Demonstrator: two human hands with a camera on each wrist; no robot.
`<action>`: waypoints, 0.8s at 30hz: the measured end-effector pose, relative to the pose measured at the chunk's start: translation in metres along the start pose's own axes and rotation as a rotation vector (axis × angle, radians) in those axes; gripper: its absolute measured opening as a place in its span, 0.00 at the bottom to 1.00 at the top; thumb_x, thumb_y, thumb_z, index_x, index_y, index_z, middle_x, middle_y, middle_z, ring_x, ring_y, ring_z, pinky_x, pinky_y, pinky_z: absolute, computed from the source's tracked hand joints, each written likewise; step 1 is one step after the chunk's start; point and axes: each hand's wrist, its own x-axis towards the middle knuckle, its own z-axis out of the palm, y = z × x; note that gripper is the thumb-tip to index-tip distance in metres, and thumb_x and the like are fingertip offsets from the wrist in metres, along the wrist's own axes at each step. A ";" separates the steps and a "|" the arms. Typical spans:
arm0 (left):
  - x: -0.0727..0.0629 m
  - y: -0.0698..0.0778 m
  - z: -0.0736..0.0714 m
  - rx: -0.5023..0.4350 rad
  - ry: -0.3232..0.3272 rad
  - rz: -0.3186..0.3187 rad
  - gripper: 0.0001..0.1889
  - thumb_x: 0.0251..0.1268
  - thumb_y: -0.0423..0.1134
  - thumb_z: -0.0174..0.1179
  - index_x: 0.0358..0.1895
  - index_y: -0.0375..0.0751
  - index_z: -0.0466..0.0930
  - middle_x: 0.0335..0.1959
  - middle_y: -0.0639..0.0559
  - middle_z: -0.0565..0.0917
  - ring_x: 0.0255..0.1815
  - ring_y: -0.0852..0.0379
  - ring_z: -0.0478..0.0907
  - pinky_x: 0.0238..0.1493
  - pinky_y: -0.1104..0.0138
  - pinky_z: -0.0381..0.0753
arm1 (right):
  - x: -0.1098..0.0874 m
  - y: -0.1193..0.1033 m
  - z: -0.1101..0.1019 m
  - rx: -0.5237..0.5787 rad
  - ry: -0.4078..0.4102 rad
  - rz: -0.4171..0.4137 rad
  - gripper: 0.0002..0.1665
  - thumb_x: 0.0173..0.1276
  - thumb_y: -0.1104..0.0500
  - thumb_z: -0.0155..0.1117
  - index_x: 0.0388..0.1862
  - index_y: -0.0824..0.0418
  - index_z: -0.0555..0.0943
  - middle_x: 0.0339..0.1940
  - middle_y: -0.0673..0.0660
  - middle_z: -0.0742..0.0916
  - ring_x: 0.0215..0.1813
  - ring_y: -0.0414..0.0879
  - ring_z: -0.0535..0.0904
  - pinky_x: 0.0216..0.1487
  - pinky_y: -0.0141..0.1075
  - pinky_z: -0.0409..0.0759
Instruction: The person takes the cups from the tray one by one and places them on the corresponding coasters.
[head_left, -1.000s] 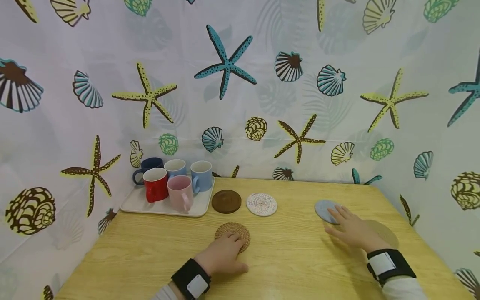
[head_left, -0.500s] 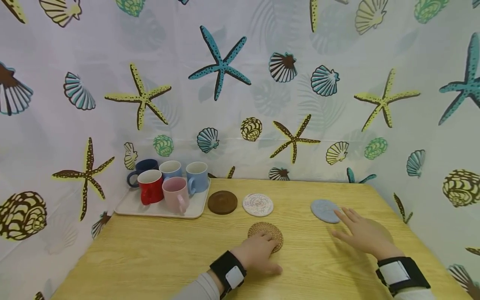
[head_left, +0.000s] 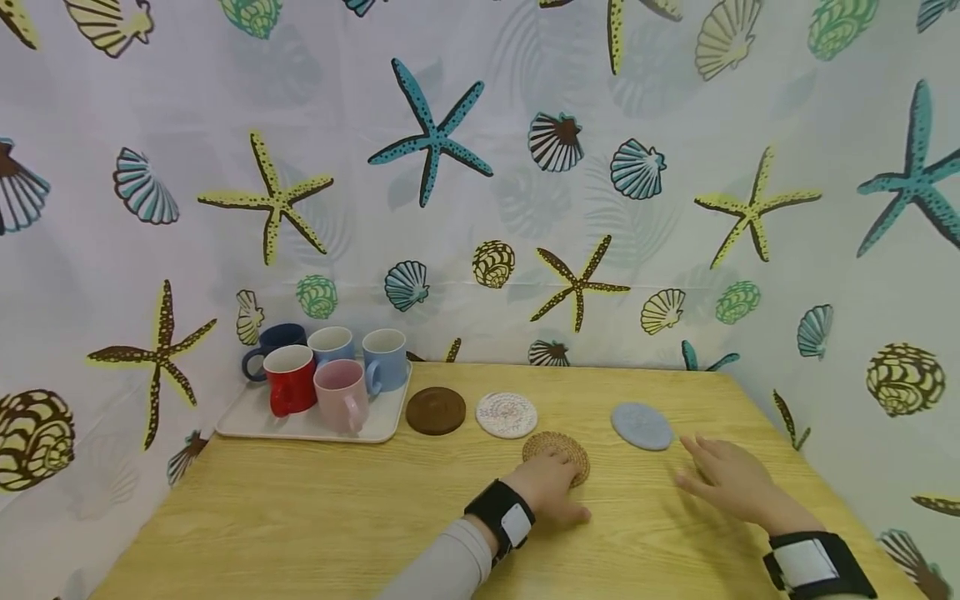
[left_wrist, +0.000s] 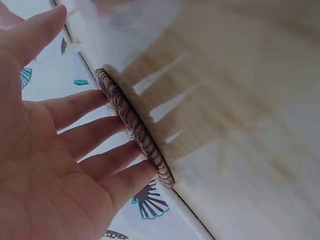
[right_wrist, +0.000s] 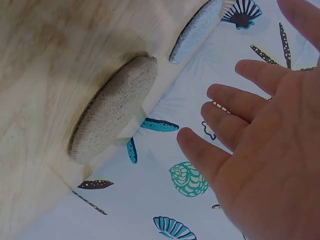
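Observation:
My left hand rests its fingertips on a round woven brown coaster lying on the table. In the left wrist view the extended fingers meet the top face of the coaster, the thumb held apart. My right hand hovers with spread, relaxed fingers and holds nothing. A grey-blue round coaster lies just left of its fingertips. Below the right hand is a beige round coaster, visible in the right wrist view and hidden by the hand in the head view.
A dark brown coaster and a white speckled coaster lie toward the back of the wooden table. At back left a cream tray bears several mugs, among them red and pink. A patterned curtain stands behind.
My left hand has slid the woven coaster rightward and slightly away, to below the white speckled one. My right hand has drawn off the grey-blue coaster. The head view has shifted a little.

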 end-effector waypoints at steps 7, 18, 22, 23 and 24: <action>0.020 -0.002 -0.004 0.006 -0.002 -0.052 0.37 0.58 0.66 0.60 0.68 0.51 0.70 0.70 0.53 0.71 0.75 0.52 0.62 0.74 0.65 0.62 | -0.006 0.005 0.003 0.203 -0.077 0.056 0.41 0.69 0.48 0.61 0.65 0.81 0.65 0.62 0.84 0.71 0.64 0.80 0.64 0.59 0.68 0.66; 0.050 -0.006 -0.006 -0.018 0.010 -0.091 0.37 0.59 0.67 0.59 0.69 0.52 0.69 0.72 0.54 0.69 0.76 0.52 0.59 0.74 0.65 0.60 | -0.011 0.006 0.003 0.267 -0.196 0.170 0.43 0.71 0.48 0.59 0.63 0.86 0.62 0.62 0.91 0.63 0.65 0.86 0.57 0.61 0.71 0.62; 0.058 -0.004 -0.004 -0.004 0.010 -0.090 0.37 0.61 0.66 0.57 0.70 0.51 0.68 0.73 0.53 0.67 0.77 0.52 0.58 0.75 0.64 0.59 | -0.014 0.005 0.005 0.293 -0.242 0.218 0.44 0.71 0.47 0.59 0.65 0.86 0.60 0.63 0.90 0.63 0.65 0.84 0.58 0.62 0.70 0.62; 0.062 -0.004 -0.001 0.012 0.020 -0.091 0.38 0.61 0.66 0.57 0.70 0.51 0.67 0.73 0.53 0.67 0.77 0.52 0.58 0.75 0.64 0.59 | -0.015 0.004 0.005 0.295 -0.249 0.230 0.44 0.71 0.47 0.59 0.65 0.85 0.61 0.63 0.89 0.63 0.66 0.84 0.58 0.62 0.69 0.62; 0.063 -0.004 -0.001 0.016 0.020 -0.089 0.37 0.61 0.66 0.56 0.70 0.51 0.67 0.73 0.52 0.67 0.77 0.52 0.58 0.76 0.64 0.59 | -0.015 0.004 0.006 0.289 -0.254 0.238 0.44 0.71 0.47 0.59 0.65 0.84 0.61 0.63 0.89 0.64 0.66 0.83 0.59 0.62 0.69 0.62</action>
